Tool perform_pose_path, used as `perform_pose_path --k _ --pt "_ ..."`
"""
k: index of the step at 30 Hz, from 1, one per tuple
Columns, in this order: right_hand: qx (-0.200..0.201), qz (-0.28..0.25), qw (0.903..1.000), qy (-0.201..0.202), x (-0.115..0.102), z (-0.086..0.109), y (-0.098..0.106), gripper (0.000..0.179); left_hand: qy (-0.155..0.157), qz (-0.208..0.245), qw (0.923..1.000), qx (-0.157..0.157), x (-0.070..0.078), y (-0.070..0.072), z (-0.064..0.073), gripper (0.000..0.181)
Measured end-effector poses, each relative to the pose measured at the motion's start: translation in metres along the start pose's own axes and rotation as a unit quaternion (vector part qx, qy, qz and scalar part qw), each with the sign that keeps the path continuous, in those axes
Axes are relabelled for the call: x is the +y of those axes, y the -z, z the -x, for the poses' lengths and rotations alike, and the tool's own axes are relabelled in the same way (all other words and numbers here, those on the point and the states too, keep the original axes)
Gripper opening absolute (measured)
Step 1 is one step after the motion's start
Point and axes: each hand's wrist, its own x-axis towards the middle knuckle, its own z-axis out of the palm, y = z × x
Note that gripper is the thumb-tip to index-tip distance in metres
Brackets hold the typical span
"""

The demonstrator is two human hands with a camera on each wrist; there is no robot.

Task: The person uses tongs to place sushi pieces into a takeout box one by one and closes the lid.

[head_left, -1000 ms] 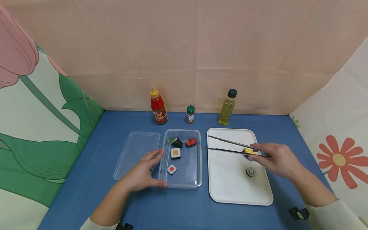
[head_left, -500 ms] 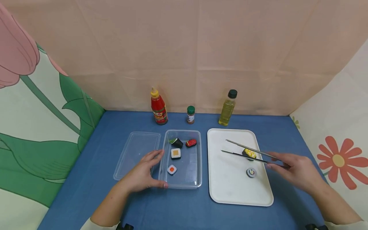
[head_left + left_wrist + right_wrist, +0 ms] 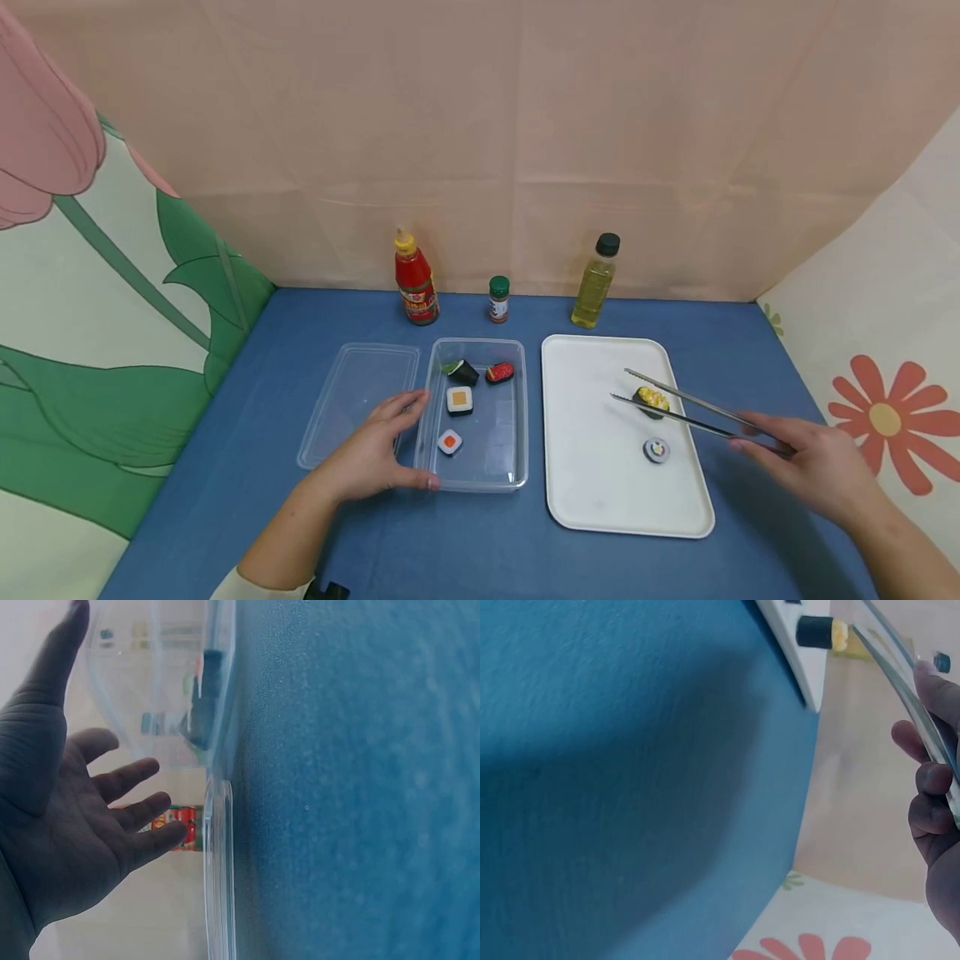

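Gripping the tongs (image 3: 697, 399), the right hand (image 3: 821, 462) keeps to the tray's right, tips apart over the yellow-topped sushi (image 3: 652, 397) on the tray (image 3: 592, 483), while the left hand (image 3: 382, 446) spreads its fingers beside the box (image 3: 483, 485).

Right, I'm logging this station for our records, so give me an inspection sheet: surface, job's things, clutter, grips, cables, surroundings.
Surface: blue tabletop, no spill seen.
Job's things: clear container holding four sushi pieces, lid off at its left; white tray with yellow-topped piece and round roll; tongs spread over the tray, contact with the yellow-topped piece unclear.
Clutter: red bottle, green-capped jar and dark-capped bottle standing along the back.
Grips: left grip, spread at the container's near left corner; right grip, holding the tongs.
Cables: nothing seen.
Surroundings: beige backdrop behind, flower-printed panels both sides.
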Motion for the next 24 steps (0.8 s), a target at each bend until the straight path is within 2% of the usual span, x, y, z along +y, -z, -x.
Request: perform_pose_path --k 11,24 --pt "0.007 0.022 0.9996 -0.013 0.013 0.018 0.003 0.055 0.000 0.004 1.0000 -0.001 0.000 0.000 -0.001 0.125" --pt "0.003 0.039 0.9986 -0.034 0.015 0.030 0.007 0.052 -0.005 0.001 1.0000 0.001 -0.001 0.000 -0.002 0.124"
